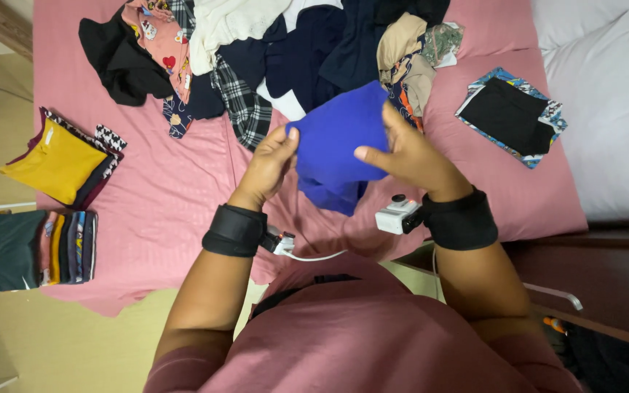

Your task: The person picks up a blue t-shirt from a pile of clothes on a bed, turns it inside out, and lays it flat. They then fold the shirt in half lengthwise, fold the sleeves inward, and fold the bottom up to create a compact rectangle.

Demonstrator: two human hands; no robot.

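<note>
I am holding a blue garment (338,149) up over the pink bedsheet (176,196), my left hand (271,164) pinching its left edge while my right hand (405,153) is pressing flat fingers against its right side, both closed on the cloth. By my reading I am partway through folding it, and the next move is calling for squaring the edges before bringing one side over. Just beyond my hands the heap of unsorted clothes (271,51) is lying, dark, checked and cream. Well off to the left of my left hand a yellow-topped stack (60,160) and a row of folded shirts (67,247) are sitting; to the right of my right hand, a folded black piece on patterned cloth (511,116). I am seeing no packages, labels or signs.
</note>
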